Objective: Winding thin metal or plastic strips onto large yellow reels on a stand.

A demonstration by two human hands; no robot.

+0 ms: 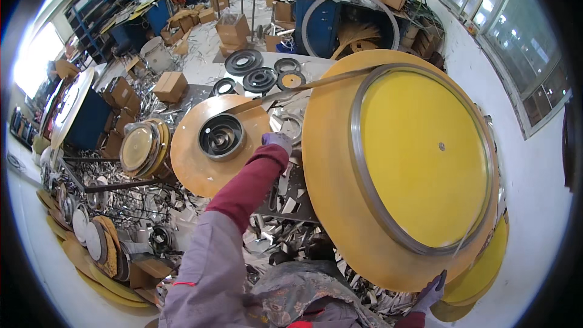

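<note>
Scrap (267, 240) is strewn all around; if slackened, the metal strip (331, 80) between small reel (221, 136) and yellow disc (425, 152) might get snagged. Left hand (279, 141) looks curled, right hand (431, 295) disc-side; grips can't be told.

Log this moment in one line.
left hand: beside smaller orange disc | right hand: at lower edge of large disc | grey strip: runs between discs | grip: unclear

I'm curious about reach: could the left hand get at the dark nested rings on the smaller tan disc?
Probably yes: the left hand appears near the right edge of the smaller tan disc, and nothing visible blocks the way across to the dark nested rings.
</note>
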